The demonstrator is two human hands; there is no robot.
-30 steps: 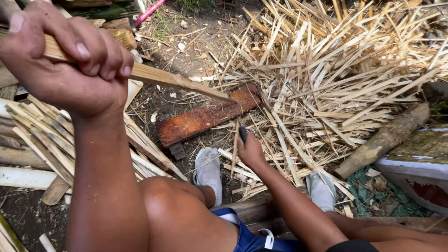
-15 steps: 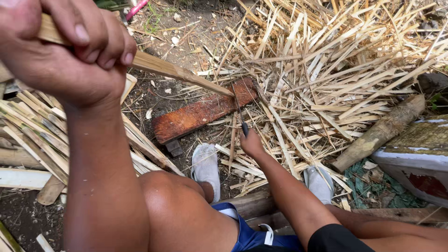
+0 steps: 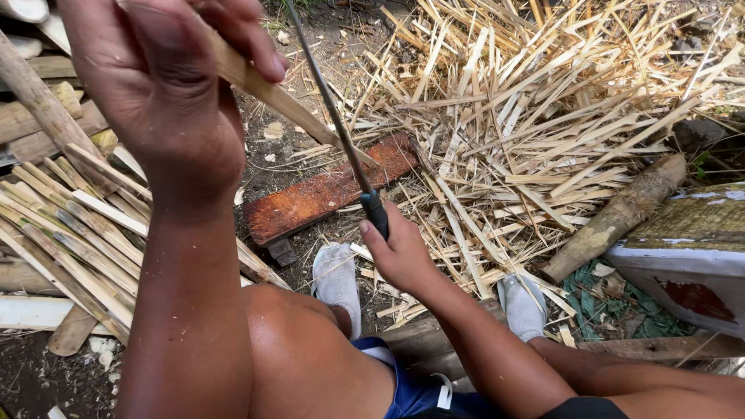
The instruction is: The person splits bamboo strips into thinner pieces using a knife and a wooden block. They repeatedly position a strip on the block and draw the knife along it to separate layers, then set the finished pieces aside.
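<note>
**Splitting bamboo strip: blade at the stick**

My left hand (image 3: 167, 93) is clenched around the bamboo stick (image 3: 272, 93), its tip over the red board (image 3: 326, 194). My right hand (image 3: 400, 252) grips the knife (image 3: 341, 132), blade against the stick. Judged mid-split; next needs a steady, aligned push.

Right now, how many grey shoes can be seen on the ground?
2. One grey shoe is near the reddish wooden board, just under the right hand holding the knife. The other grey shoe is to the right, beside the straw pile.
</note>
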